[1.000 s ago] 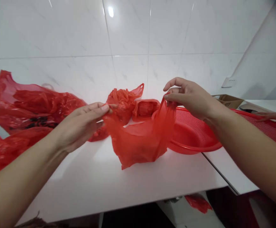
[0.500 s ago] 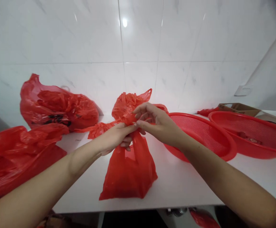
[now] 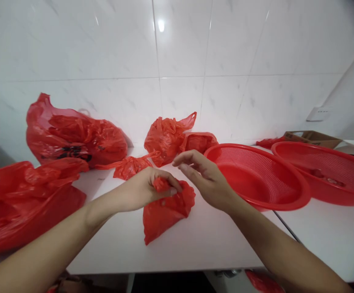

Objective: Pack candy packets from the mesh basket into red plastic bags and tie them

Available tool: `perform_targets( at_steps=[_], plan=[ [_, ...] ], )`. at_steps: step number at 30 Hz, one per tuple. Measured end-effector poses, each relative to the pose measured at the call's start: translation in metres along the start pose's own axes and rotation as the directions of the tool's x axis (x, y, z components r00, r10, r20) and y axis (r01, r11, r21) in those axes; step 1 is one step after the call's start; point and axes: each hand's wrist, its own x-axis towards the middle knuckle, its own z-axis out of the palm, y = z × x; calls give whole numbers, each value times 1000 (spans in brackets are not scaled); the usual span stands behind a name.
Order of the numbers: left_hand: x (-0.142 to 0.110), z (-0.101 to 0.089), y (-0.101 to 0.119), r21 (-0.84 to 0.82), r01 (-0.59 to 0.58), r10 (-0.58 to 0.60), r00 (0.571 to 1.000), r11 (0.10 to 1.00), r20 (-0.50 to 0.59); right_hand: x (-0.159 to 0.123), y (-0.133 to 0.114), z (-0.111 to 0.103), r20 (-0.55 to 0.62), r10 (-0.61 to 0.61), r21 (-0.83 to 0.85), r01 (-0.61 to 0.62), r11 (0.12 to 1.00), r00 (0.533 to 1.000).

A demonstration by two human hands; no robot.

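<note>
My left hand [image 3: 148, 188] is closed round the gathered top of a small red plastic bag [image 3: 164, 211], which lies crumpled on the white counter [image 3: 195, 244]. My right hand [image 3: 203, 175] hovers just right of it with fingers loosely curled and apart, holding nothing. A red mesh basket [image 3: 256, 177] sits directly right of my right hand.
Two large red bags lie at the left: one [image 3: 73, 136] against the tiled wall, another [image 3: 21, 199] at the counter's edge. Smaller red bags [image 3: 171, 136] bunch at the back centre. A second red basket [image 3: 323, 171] and a cardboard box [image 3: 313, 137] stand far right.
The bag hung upright between both hands; now it lies bunched on the counter under my left hand. My right hand has let go and drawn slightly right.
</note>
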Motion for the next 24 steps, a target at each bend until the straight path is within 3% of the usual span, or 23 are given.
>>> perform_targets(
  at_steps=[3,6,8,10,12,14,17,21,24],
  plan=[
    [0,6,-13,306,-35,93,980,951,-178,6,32,8,45,173,7,-173,985,984],
    [1,11,-30,559,-64,284,905,827,-317,2,52,18,118,223,43,-229,972,968],
    [2,13,-36,609,-95,363,870,788,-334,-1,56,21,195,240,115,-265,957,951],
    [2,14,-37,608,-118,383,864,785,-327,-3,55,22,244,246,164,-290,943,938],
    [1,13,-35,587,-136,359,890,798,-282,-4,52,19,230,231,142,-267,953,945],
    [-4,8,-39,559,-122,279,938,820,-205,-8,50,15,179,224,10,-230,973,958],
    [-20,-9,-64,532,13,81,985,847,-152,-24,59,4,113,277,-262,-240,935,954],
    [-51,-31,-113,449,227,-133,964,864,-232,-52,93,-12,46,416,-328,-379,865,908],
    [-58,-28,-129,398,275,-152,937,875,-314,-57,112,-13,-61,461,-306,-456,836,885]
  ],
)
